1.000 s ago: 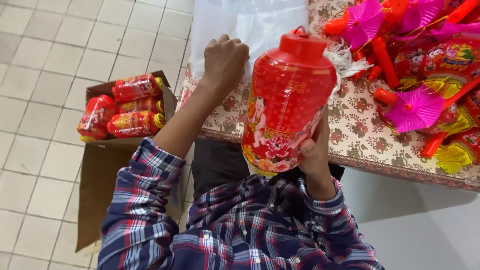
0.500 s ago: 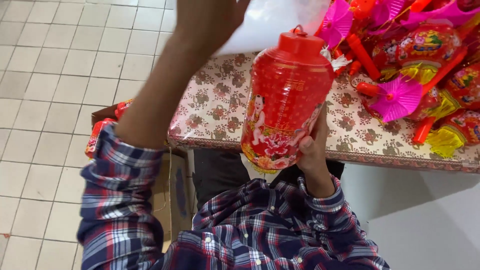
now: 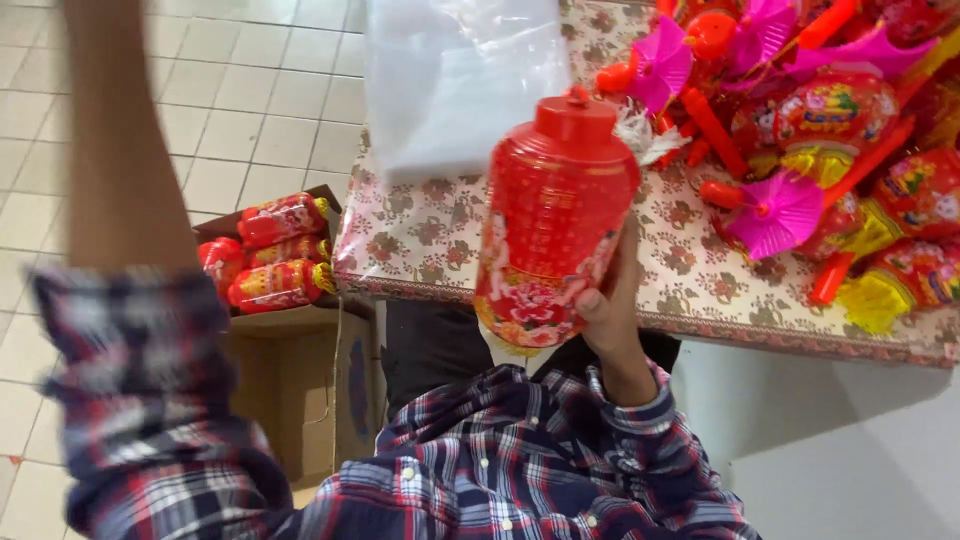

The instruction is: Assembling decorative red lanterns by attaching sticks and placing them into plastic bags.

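The red lantern (image 3: 555, 215) stands upright in our right hand (image 3: 610, 310), held above the near edge of the table (image 3: 420, 245). It is a translucent red cylinder with a red domed cap on top and a band of pink flowers round its lower part. Our right hand grips it low on its right side, fingers wrapped round the flowered band, the thumb hidden behind the body. The plaid sleeve (image 3: 640, 430) of that arm runs down to the near edge of the view.

Our left arm (image 3: 120, 130) rises along the left side, bare from the rolled plaid cuff upward; the hand itself is out of view past the top edge, so we cannot tell whether it is open or closed.

Just beyond the lantern on the far side lies a sheet of clear plastic (image 3: 455, 80) on the flower-patterned tablecloth. To the right of the lantern the table is heaped with toys: pink paper fans (image 3: 780, 210), red sticks, and more lanterns with yellow tassels (image 3: 880, 290).

To the left of the table, on the tiled floor (image 3: 250, 100), stands an open cardboard box (image 3: 290, 370) with several folded red lanterns (image 3: 275, 255) lying in its top.
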